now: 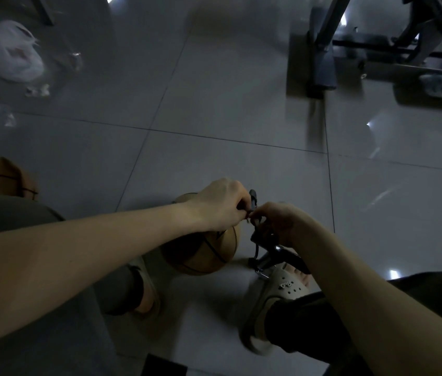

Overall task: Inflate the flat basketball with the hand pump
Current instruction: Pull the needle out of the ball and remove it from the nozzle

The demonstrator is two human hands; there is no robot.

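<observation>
A tan basketball (203, 253) with dark seams rests on the tiled floor between my feet, partly hidden under my left wrist. My left hand (221, 204) is above the ball, its fingers pinched on the dark hose end (253, 200) of the pump. My right hand (282, 223) meets it from the right and grips the same hose just below. The pump (271, 257), dark with a shiny metal base, stands on the floor under my right hand, beside my right shoe. The light is dim and fine details of the nozzle are hard to see.
A second tan ball (3, 176) lies at the left edge. A white plastic bag (11, 51) and small scraps lie far left. A metal exercise machine frame (377, 47) stands at the far right. My light clog (274, 297) and my sandal (146, 289) are on the floor.
</observation>
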